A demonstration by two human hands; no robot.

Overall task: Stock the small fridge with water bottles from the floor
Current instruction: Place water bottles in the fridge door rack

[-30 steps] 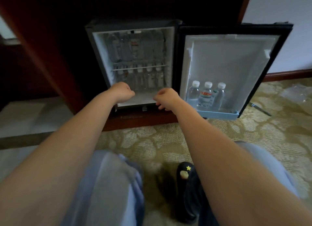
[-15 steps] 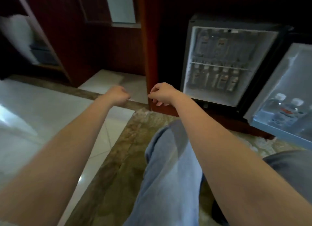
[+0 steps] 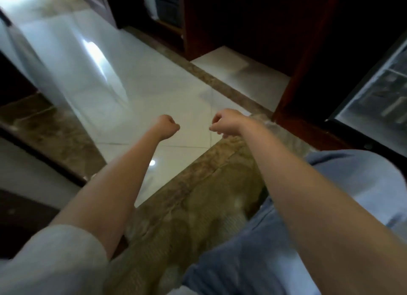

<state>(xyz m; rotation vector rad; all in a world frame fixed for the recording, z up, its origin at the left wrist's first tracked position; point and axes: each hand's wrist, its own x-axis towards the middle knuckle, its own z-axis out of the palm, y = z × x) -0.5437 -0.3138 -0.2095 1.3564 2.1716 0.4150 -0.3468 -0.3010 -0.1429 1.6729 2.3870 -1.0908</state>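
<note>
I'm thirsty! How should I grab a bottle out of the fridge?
Come in from the fridge's open front. The bottles are blurred, but they seem to stand side by side in a row. So take one by its neck, under the cap, where there is room, and draw it straight out.

Dim indoor light. A bright glare patch and a smaller one shine on the glossy tile floor. Motion blur softens everything; the dark cabinet loses detail, and the edges bend.
</note>
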